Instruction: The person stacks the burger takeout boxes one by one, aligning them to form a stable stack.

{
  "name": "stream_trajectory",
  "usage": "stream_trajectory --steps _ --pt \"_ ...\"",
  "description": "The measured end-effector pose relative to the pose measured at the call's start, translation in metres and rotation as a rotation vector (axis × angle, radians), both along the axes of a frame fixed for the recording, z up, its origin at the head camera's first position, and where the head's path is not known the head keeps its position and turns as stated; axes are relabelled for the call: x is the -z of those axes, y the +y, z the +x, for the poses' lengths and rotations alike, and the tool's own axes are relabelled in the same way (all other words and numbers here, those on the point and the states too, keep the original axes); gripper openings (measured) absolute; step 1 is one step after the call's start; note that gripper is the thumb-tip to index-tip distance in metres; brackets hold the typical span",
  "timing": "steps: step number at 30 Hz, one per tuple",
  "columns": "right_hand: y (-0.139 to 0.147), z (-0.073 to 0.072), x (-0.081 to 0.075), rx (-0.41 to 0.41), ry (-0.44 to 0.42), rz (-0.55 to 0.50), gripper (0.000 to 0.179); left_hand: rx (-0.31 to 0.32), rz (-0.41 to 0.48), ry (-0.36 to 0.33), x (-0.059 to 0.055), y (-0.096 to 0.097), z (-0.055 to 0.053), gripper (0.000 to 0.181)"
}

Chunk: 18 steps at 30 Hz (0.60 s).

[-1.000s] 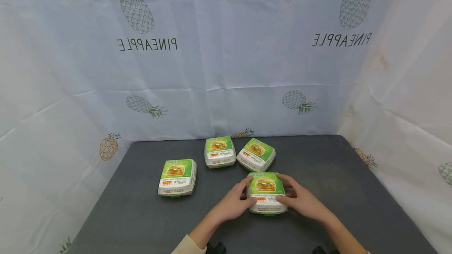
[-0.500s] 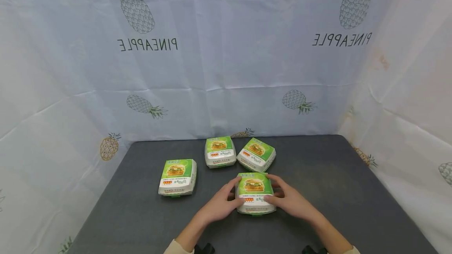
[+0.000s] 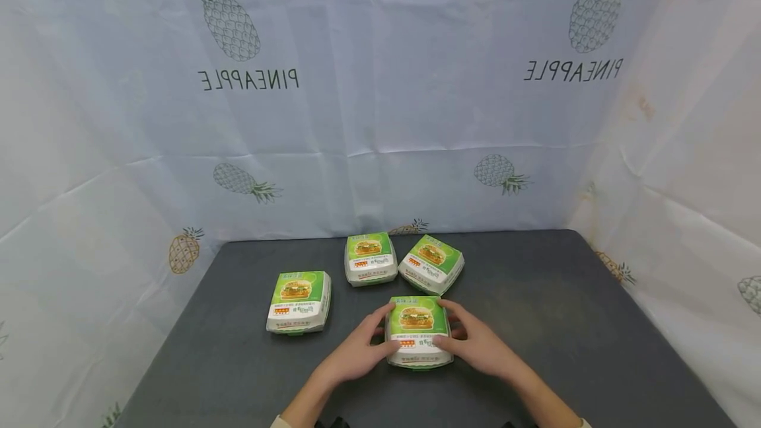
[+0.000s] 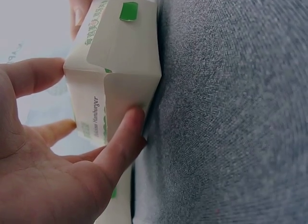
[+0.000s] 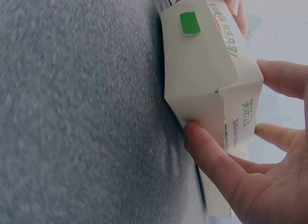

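Observation:
A green and white hamburger box [image 3: 418,329] with a burger picture on its lid sits near the front middle of the dark table. My left hand [image 3: 359,351] grips its left side, thumb at the front corner and fingers along the side. From the right, my right hand [image 3: 477,347] holds it the same way. Up close in the left wrist view, fingers [image 4: 126,137] touch the box's side [image 4: 129,46] and lower edge. The right wrist view shows fingertips [image 5: 195,130] against the other side of the box [image 5: 197,60], low by the cloth surface.
Three more hamburger boxes stand on the table [image 3: 238,375]: one at the left [image 3: 299,302], one at the back middle [image 3: 370,259], and a turned one [image 3: 431,264] just behind the held box. A white pineapple-print curtain [image 3: 380,84] surrounds the table's back and sides.
Both hands have moved the gripped hamburger box leftward along the table, from in front of the turned box's right part to its left. The other boxes have stayed put.

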State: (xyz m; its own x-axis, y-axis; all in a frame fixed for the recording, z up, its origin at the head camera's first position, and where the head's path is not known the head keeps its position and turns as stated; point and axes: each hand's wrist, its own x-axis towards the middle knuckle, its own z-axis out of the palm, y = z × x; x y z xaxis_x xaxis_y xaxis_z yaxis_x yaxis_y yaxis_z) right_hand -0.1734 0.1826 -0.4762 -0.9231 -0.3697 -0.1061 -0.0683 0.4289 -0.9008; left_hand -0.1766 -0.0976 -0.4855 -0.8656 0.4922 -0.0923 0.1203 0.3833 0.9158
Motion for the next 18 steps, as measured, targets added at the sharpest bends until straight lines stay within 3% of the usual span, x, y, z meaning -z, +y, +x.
stream_trajectory --steps 11,18 --pt "-0.0029 0.0044 0.0000 -0.011 0.007 -0.008 0.075 0.016 -0.018 0.012 -0.0035 -0.0090 0.0021 0.071" --pt "-0.0010 0.0046 0.0021 -0.041 -0.002 -0.018 0.074 0.008 0.023 -0.009 0.0009 -0.0084 -0.0037 0.094"
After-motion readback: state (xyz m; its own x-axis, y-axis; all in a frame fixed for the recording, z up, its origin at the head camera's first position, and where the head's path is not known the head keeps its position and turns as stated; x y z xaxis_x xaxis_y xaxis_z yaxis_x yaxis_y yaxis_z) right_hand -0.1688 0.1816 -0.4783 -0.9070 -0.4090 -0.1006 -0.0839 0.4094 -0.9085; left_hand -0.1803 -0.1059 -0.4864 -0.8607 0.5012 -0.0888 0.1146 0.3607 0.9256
